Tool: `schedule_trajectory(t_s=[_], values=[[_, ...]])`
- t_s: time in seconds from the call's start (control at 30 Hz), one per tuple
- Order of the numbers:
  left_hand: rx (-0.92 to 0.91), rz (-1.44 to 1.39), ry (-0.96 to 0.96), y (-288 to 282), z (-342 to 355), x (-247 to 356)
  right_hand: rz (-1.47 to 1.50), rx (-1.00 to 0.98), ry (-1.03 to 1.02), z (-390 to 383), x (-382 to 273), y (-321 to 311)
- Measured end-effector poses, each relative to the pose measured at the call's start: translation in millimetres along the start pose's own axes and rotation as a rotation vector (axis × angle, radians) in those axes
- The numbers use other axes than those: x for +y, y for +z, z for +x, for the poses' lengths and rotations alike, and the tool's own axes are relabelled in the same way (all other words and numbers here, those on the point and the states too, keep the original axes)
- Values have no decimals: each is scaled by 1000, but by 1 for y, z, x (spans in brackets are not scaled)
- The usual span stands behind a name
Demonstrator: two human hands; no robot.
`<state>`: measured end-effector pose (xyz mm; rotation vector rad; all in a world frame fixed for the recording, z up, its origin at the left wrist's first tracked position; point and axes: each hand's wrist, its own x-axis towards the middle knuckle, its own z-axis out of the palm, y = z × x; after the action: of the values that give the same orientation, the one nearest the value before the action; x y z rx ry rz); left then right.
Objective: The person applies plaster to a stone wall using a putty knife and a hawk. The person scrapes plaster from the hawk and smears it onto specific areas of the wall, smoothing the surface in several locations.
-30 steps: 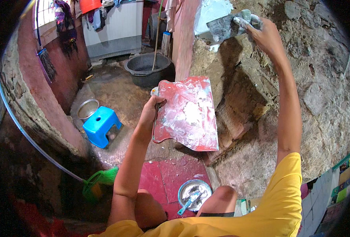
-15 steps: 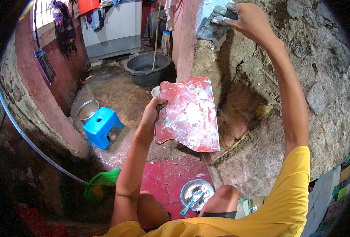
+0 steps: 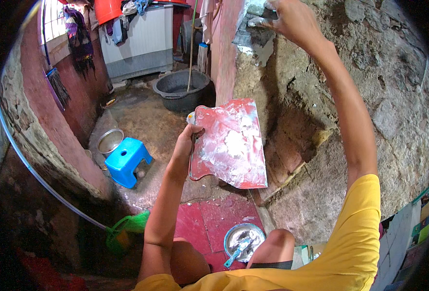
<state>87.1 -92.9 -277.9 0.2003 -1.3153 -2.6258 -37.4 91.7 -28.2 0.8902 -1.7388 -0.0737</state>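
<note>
My left hand (image 3: 185,140) grips the left edge of a flat red board (image 3: 207,167), its thumb on top. White paste (image 3: 236,143) is smeared over the board, thickest in the middle. Up at the top, my right hand (image 3: 292,19) is closed in a pinch, its fingertips coated with paste. It holds a flat grey sheet-like spreader (image 3: 254,36) against the wall by the pink post; its full shape is hard to make out. Below, between my knees, a round bowl (image 3: 228,234) holds more white paste and a putty knife with a blue handle (image 3: 234,258).
A rough, broken wall (image 3: 321,184) fills the right side. Ahead are a pink post (image 3: 222,63), a black tub (image 3: 180,99) with a pole in it, and a white panelled unit (image 3: 139,43). A blue stool (image 3: 127,162), metal basin (image 3: 110,140) and green net (image 3: 127,228) lie left.
My right hand and the spreader have shifted slightly left along the wall. The board has dropped a little in the picture, still in my left hand. The view has shifted slightly.
</note>
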Motion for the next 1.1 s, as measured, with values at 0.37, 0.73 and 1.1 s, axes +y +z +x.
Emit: schedule_trajectory(t_s=[0.37, 0.73, 1.1], values=[[68, 79, 45, -4, 1, -1, 108, -173, 109, 1, -1, -43], [90, 72, 60, 1, -2, 0, 4, -152, 46, 1, -9, -17], [80, 94, 100, 0, -4, 1, 44, -3, 149, 12, 14, -30]])
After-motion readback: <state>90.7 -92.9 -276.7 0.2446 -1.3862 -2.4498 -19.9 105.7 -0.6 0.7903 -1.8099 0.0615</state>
